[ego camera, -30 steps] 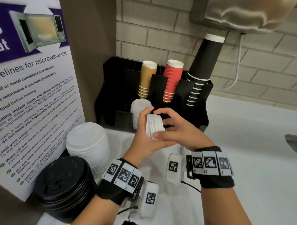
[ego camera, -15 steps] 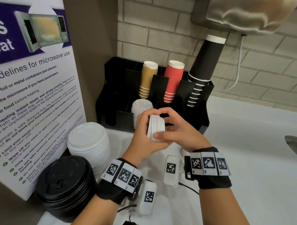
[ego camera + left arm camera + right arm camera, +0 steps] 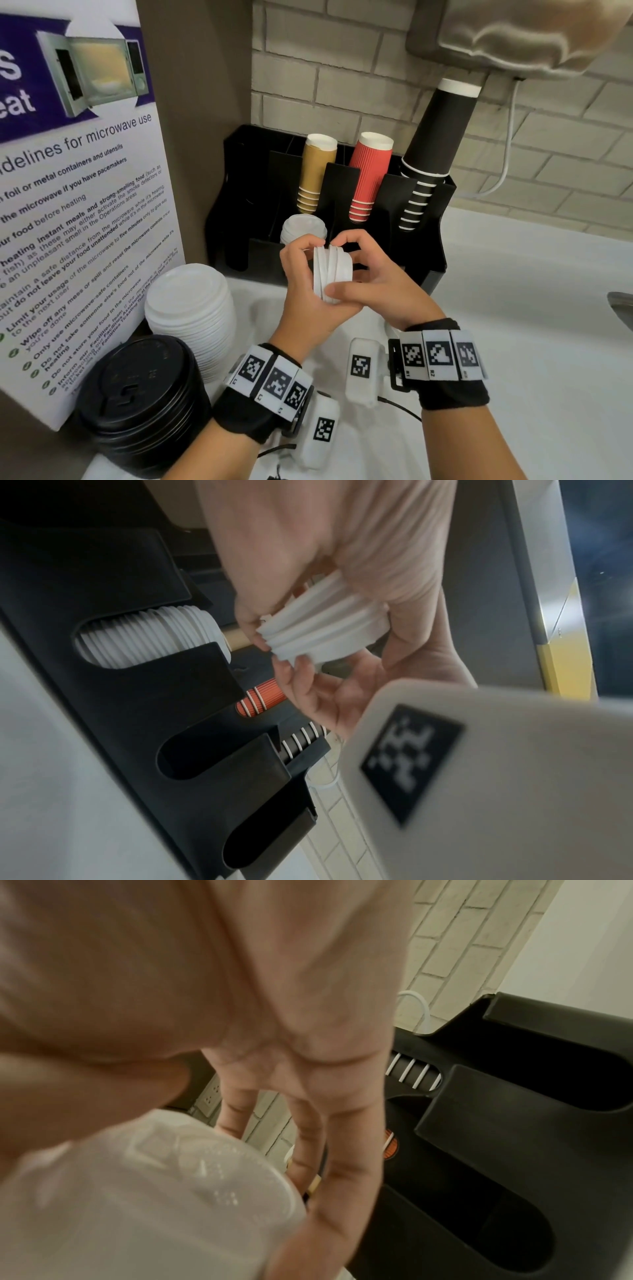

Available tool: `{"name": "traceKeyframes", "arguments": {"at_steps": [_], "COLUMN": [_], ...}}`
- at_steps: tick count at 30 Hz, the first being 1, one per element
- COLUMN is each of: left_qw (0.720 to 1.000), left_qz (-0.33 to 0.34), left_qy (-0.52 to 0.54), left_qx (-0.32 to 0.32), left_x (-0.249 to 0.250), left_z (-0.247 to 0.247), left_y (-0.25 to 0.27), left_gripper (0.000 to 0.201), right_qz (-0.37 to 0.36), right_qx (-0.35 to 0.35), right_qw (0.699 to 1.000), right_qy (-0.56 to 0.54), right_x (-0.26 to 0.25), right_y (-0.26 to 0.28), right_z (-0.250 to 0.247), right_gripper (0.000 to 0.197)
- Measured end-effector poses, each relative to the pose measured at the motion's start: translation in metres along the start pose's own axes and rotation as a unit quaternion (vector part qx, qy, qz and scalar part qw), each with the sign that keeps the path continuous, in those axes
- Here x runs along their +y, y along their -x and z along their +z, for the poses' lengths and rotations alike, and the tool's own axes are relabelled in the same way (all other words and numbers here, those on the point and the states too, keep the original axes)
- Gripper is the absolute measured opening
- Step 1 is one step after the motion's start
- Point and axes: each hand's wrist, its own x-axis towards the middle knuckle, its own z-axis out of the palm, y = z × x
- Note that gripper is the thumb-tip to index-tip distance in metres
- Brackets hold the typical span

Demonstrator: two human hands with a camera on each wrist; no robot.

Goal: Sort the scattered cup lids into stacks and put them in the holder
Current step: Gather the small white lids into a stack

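Both hands, left hand point(image 3: 310, 291) and right hand point(image 3: 373, 284), pinch a small stack of white lids point(image 3: 331, 274) on edge, axis left-right, just near of the black holder point(image 3: 435, 260), whose far-left slot already holds white lids point(image 3: 303, 228)

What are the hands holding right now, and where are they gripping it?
A small stack of white lids, held on edge between both hands: the left hand cups one face, and the right hand pinches the rim with thumb and fingertips.

This is a shared office pantry or break room. A printed poster point(image 3: 78, 192) of microwave-use guidelines stands on the white surface point(image 3: 531, 342), beside a black holder point(image 3: 435, 246) stocked with paper cups point(image 3: 368, 174), against a brick wall point(image 3: 342, 68).
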Motion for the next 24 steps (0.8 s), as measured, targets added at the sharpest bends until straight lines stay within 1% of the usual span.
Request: {"name": "traceKeyframes", "arguments": {"at_steps": [3, 7, 9, 11, 13, 15, 17, 19, 21, 22, 24], "left_qw": [1.0, 1.0, 1.0, 0.999, 0.992, 0.982, 0.983, 0.987, 0.988, 0.988, 0.989], "left_qz": [0.01, 0.013, 0.009, 0.008, -0.017, -0.065, -0.088, -0.096, -0.094, -0.088, -0.075], "left_qy": [0.012, 0.011, 0.007, 0.03, 0.087, 0.128, 0.114, 0.09, 0.087, 0.088, 0.081], "left_qx": [0.021, 0.017, 0.004, -0.04, -0.095, -0.121, -0.11, -0.092, -0.088, -0.09, -0.094], "left_x": [0.001, 0.001, 0.002, 0.002, 0.004, 0.004, 0.003, 0.004, 0.006, 0.007, 0.01], "left_z": [0.0, 0.0, -0.002, -0.008, -0.013, -0.013, -0.013, -0.012, -0.011, -0.011, -0.01], "left_y": [0.001, 0.001, 0.0, -0.002, -0.004, -0.004, -0.004, -0.003, -0.002, -0.001, -0.002], "left_gripper": [0.078, 0.078, 0.074, 0.069, 0.064, 0.06, 0.046, 0.04, 0.044, 0.052, 0.083], "right_qz": [0.003, 0.003, 0.001, -0.001, 0.001, 0.001, -0.001, 0.0, -0.004, -0.007, -0.012], "right_qx": [-0.002, -0.004, -0.01, -0.009, 0.005, 0.019, 0.023, 0.023, 0.018, 0.014, 0.006], "right_qw": [1.0, 1.0, 1.0, 1.0, 0.999, 0.999, 0.999, 0.999, 0.999, 0.999, 1.0], "right_qy": [0.003, -0.009, -0.017, -0.025, -0.042, -0.046, -0.049, -0.05, -0.038, -0.027, -0.011], "right_x": [0.0, 0.001, 0.001, 0.0, -0.001, -0.001, -0.001, -0.001, -0.002, -0.003, -0.005], "right_y": [0.0, -0.001, -0.002, -0.003, -0.004, -0.005, -0.005, -0.005, -0.004, -0.004, -0.004], "right_z": [0.002, 0.003, 0.004, 0.003, 0.001, -0.002, -0.005, -0.007, -0.005, -0.003, 0.0], "right_gripper": [0.054, 0.055, 0.055, 0.052, 0.049, 0.047, 0.045, 0.045, 0.047, 0.048, 0.05]}}
